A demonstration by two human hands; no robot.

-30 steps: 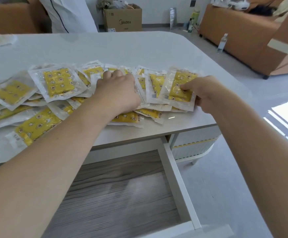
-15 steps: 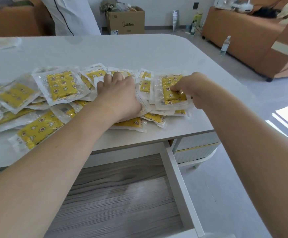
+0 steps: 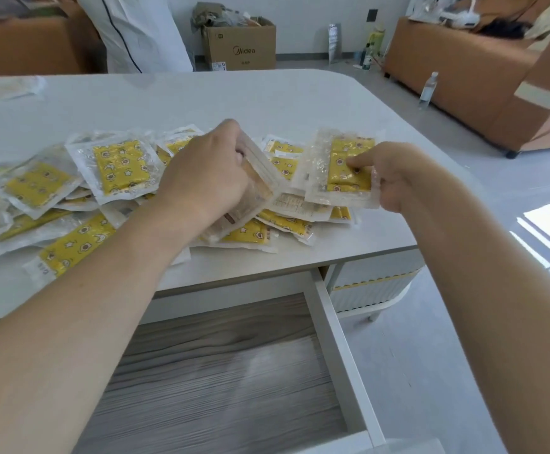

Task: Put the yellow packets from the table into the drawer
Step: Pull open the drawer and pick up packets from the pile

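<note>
1. The yellow packets lie spread in an overlapping heap across the near part of the white table, from the left edge of view to just past the middle. The drawer, pulled out below the table's near edge, shows a bare grey wood-grain floor with no packet in it.
2. The left hand is closed around a stack of packets, held on edge and tilted, its lower end touching the heap. The right hand pinches a small stack of packets between thumb and fingers, yellow face up, raised above the packets under it.
3. More loose packets lie between and beneath the two hands, near the table's front edge; both forearms reach over the open drawer.
4. Past the table stand a cardboard Midea box, a white garment, an orange sofa at right with a clear water bottle on the floor beside it, and small bottles by the wall. A pale clear packet lies alone at the table's far left. A white ribbed cabinet sits under the table to the right of the drawer.
5. Half a second ago both hands pressed flat on the heap; since then each has lifted its bundle, the left stack turned upright and the right one clear of the table. The drawer is unchanged.
</note>
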